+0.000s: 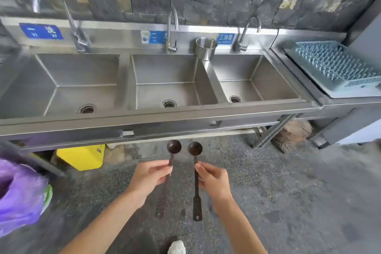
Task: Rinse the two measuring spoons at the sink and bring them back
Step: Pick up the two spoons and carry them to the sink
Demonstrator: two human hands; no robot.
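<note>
I hold two dark, long-handled measuring spoons side by side over the floor, just in front of a steel sink unit. My left hand grips the handle of the left measuring spoon, whose bowl holds brown residue. My right hand grips the handle of the right measuring spoon, also soiled brown. Both bowls point toward the sink's front edge. The sink has three basins, each with a tap; the middle basin and its tap lie straight ahead.
A steel cup stands on the divider between the middle and right basins. A blue dish rack sits on the counter at right. Below the sink are a yellow container and a log. A purple bag hangs at left.
</note>
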